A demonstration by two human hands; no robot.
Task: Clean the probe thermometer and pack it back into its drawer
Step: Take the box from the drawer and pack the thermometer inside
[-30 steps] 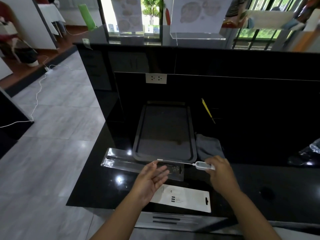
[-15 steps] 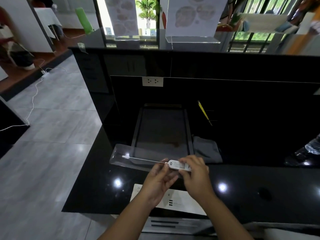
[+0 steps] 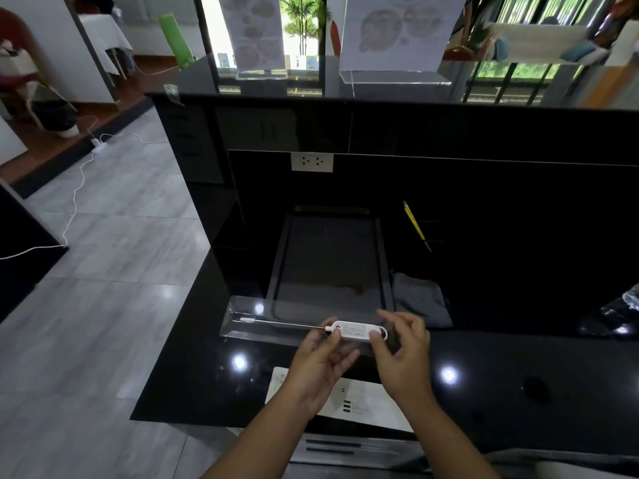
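Left hand [image 3: 320, 366]: palm up, fingers loosely curled; the thumb tip touches the probe end of the thermometer's white body. A light pinch, not a closed fist.
Right hand [image 3: 403, 354]: fingers spread and half open; the thumb presses the loop end of the white body, and the forefinger arches above it. Whether the forefinger touches the body cannot be told.
Probe thermometer [image 3: 356, 330]: held between the two hands, above the near part of the worktop, over the right end of the clear package.
Long axis: runs left to right, roughly parallel to the worktop's near edge.
Pointing: the thin metal probe extends to the left, its white-capped tip [image 3: 246, 319] lying over the left part of the clear package; the body's loop end points right.
Clear package [image 3: 238, 323]: transparent plastic sleeve, flat on the worktop, just in front of the tray's near rim.
Tray [image 3: 276, 271]: dark, rectangular, long axis running away from the person, toward the back wall.
Grey cloth [image 3: 420, 302]: crumpled, just beside the tray's right near corner.
Printed card [image 3: 363, 402]: white, flat at the worktop's near edge, partly under the forearms.
Yellow pencil [image 3: 416, 224]: toward the back, right of the tray, tilted.
Worktop [image 3: 518, 368]: glossy black, with lamp reflections.
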